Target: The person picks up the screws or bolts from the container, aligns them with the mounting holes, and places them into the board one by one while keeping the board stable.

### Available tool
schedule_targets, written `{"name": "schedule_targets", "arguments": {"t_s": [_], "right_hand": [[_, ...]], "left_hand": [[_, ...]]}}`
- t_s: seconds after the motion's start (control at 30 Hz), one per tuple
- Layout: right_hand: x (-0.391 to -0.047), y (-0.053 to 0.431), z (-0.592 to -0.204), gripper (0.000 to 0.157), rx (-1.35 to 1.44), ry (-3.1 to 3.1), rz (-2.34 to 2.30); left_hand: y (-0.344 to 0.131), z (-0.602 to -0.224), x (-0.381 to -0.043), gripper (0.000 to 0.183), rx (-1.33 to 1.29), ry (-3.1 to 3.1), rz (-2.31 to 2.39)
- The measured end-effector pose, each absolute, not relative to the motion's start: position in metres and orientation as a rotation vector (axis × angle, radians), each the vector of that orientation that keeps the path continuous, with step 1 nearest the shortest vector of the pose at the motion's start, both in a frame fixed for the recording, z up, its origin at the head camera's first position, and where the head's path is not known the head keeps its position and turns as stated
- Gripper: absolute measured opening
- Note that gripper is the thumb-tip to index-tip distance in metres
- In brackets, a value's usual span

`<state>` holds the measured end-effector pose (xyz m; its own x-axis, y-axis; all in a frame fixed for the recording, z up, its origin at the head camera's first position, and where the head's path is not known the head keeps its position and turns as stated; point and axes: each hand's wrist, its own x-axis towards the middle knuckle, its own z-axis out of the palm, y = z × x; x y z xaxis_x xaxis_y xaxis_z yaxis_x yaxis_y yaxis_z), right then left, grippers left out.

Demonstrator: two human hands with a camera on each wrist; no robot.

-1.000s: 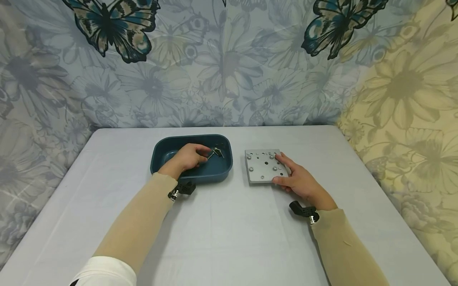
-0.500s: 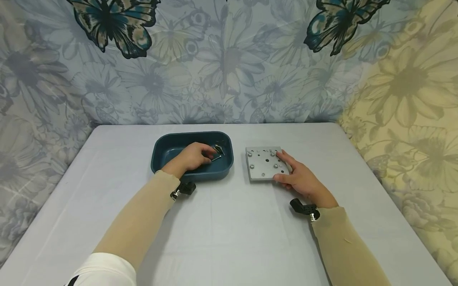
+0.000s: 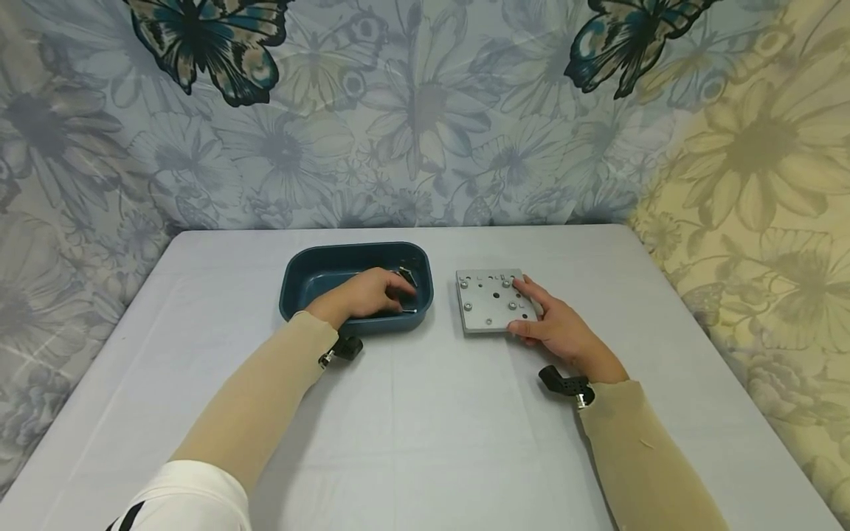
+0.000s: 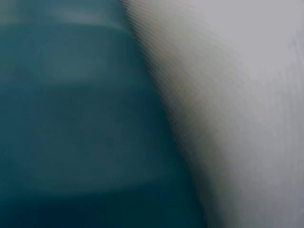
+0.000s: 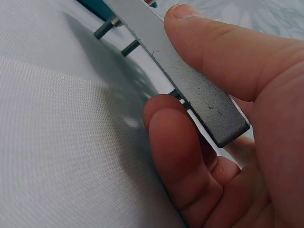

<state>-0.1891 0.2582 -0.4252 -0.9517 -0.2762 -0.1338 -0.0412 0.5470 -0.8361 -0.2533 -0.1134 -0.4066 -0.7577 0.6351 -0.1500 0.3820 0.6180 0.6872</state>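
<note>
My left hand (image 3: 372,291) reaches into the dark teal tray (image 3: 290,291), thumb and forefinger apart over a few metal screws (image 3: 406,276). One more screw (image 3: 409,310) lies beside its fingertips. The left wrist view shows only the tray's outer wall (image 4: 85,133) and white cloth. My right hand (image 3: 558,328) grips the right side of a square grey metal plate (image 3: 485,306). In the right wrist view, the thumb (image 5: 209,52) lies along the plate's edge (image 5: 199,90) and curled fingers reach beneath it. Screw shanks (image 5: 105,28) stick out of its underside, held off the cloth.
A white cloth (image 3: 412,428) covers the table. The tray stands left of the plate, with a strip of cloth between them. Floral fabric (image 3: 425,147) with butterflies hangs behind the table's back edge. A small black camera (image 3: 564,382) sits on the right wrist.
My left hand has moved a little to the right inside the tray, and the screw by its fingertips now lies nearer the tray's front. The right hand keeps holding the plate in place.
</note>
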Motion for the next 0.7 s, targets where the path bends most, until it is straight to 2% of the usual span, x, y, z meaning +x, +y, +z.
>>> {"name": "schedule_targets", "arguments": {"t_s": [0.37,0.7], "right_hand": [[-0.1872,0.2582,-0.4220,0.094,-0.285,2.553,-1.365],[-0.1883,0.2588,-0.4259,0.095,-0.271,2.570,-1.347]], "left_hand": [[-0.1121,-0.4073,-0.2560,0.036,0.821,2.279,0.902],[-0.1139,-0.4050,-0.2524,0.025,0.791,2.191,0.971]]}}
